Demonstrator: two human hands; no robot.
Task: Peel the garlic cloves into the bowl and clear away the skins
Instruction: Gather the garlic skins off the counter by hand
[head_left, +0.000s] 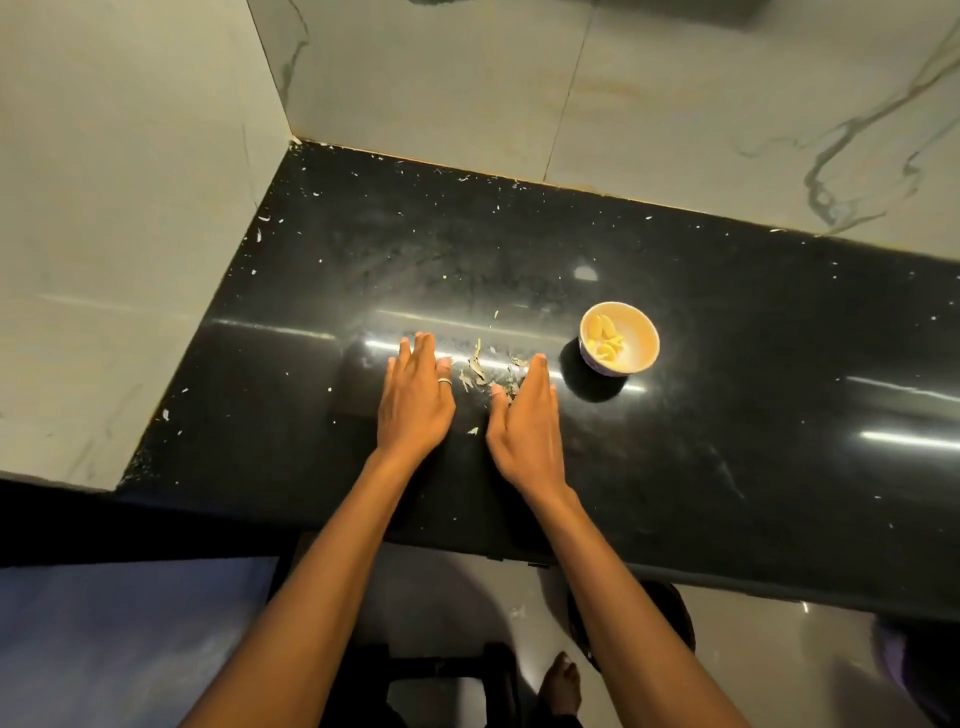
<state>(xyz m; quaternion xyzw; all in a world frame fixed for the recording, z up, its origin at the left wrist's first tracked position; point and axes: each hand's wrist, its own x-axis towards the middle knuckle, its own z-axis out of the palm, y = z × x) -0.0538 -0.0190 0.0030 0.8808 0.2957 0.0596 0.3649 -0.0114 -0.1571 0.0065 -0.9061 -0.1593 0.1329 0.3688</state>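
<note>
A small white bowl (636, 347) holding several peeled yellowish garlic cloves (607, 338) stands on the black countertop (727, 415). Left of it lies a loose pile of papery garlic skins (480, 370). My left hand (415, 400), with a ring on one finger, lies flat on the counter just left of the skins, fingers straight. My right hand (524, 415) rests on its edge just right of the pile, fingers straight and together, touching the skins near the thumb. The skins sit between both hands. Neither hand holds anything.
Marble-pattern tiled walls (519, 78) close the counter at the back and left. Small white flecks are scattered over the counter. The counter's front edge runs below my wrists; a foot (561, 680) and a dark round bin (670, 618) are on the floor beneath.
</note>
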